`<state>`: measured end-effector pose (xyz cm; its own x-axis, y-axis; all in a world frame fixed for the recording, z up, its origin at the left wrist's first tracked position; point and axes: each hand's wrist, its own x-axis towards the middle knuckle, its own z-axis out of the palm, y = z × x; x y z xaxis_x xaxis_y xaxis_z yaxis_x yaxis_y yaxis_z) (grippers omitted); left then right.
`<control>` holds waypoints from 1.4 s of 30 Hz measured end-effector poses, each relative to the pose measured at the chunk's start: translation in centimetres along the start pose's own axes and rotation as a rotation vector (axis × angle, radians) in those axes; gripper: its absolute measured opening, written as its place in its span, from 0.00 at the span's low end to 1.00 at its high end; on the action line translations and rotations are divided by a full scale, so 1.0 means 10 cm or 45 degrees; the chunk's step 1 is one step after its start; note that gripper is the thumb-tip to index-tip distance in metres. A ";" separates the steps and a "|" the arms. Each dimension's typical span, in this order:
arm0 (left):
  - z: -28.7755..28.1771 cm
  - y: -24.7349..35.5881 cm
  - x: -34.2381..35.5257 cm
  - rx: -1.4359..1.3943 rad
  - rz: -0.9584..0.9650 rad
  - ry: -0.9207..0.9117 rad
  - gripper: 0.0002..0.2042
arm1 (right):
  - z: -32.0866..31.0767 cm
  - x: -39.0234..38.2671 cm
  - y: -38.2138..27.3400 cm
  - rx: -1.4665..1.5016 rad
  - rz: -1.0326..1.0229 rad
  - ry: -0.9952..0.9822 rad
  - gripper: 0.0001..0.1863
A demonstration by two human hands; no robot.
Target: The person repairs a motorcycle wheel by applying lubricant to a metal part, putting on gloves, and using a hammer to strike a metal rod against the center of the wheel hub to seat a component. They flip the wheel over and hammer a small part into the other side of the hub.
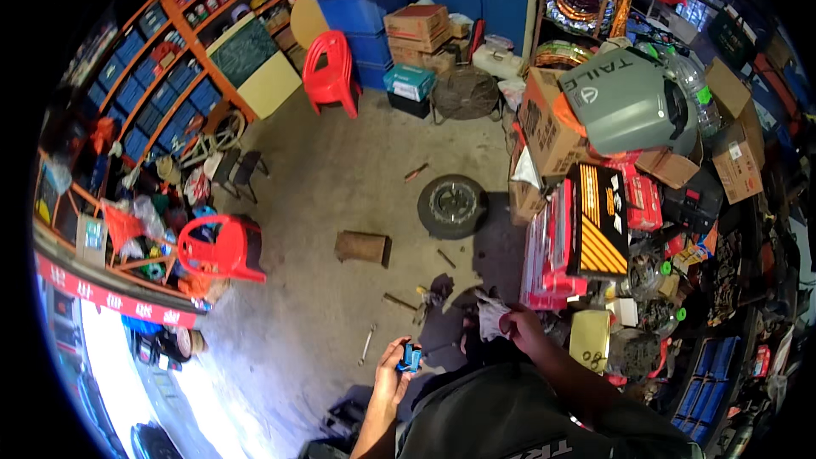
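At the lower middle, my left hand (390, 372) is closed around a small blue box-like thing (410, 359) whose exact kind I cannot make out. To its right, my right hand (520, 329) grips a crumpled grey-white cloth or bag (491, 317) that hangs from the fingers. A wrench (367, 345) lies on the floor just left of my left hand. Beyond my hands are a tool with a long handle (398, 301), a short dark rod (446, 258) and a wheel with its tyre (452, 206) lying flat.
A wooden block (361, 247) and red-handled pliers (416, 172) are on the concrete floor. Red plastic chairs (223, 248) stand to the left and at the back. Stacked cartons, a grey top case (629, 100) and red boxes (551, 246) crowd the right side. Orange shelves (174, 13) line the left.
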<state>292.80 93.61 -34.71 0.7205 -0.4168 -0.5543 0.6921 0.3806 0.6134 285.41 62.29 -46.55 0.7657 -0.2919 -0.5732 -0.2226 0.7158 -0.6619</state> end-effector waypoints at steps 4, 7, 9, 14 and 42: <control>0.43 0.58 0.75 0.101 -0.013 -0.085 0.20 | 0.16 0.63 -0.46 0.154 -0.035 0.150 0.13; 0.66 0.94 1.31 0.196 -0.032 -0.166 0.23 | 0.32 1.17 -0.71 0.203 -0.001 0.165 0.13; 0.73 1.17 1.74 0.333 -0.050 -0.234 0.25 | 0.25 1.59 -0.72 0.164 0.020 0.135 0.13; 1.15 1.76 3.07 0.646 -0.262 -0.278 0.17 | 0.64 2.11 -1.07 0.314 -0.066 0.342 0.19; 1.40 2.84 8.55 1.646 -1.130 -1.111 0.24 | 3.18 3.91 -0.08 -0.149 0.101 1.710 0.20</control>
<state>373.38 57.25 -56.82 -0.3346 -0.5503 -0.7650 0.0405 -0.8194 0.5718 334.67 70.51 -53.06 -0.4138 -0.6911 -0.5926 -0.3399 0.7211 -0.6037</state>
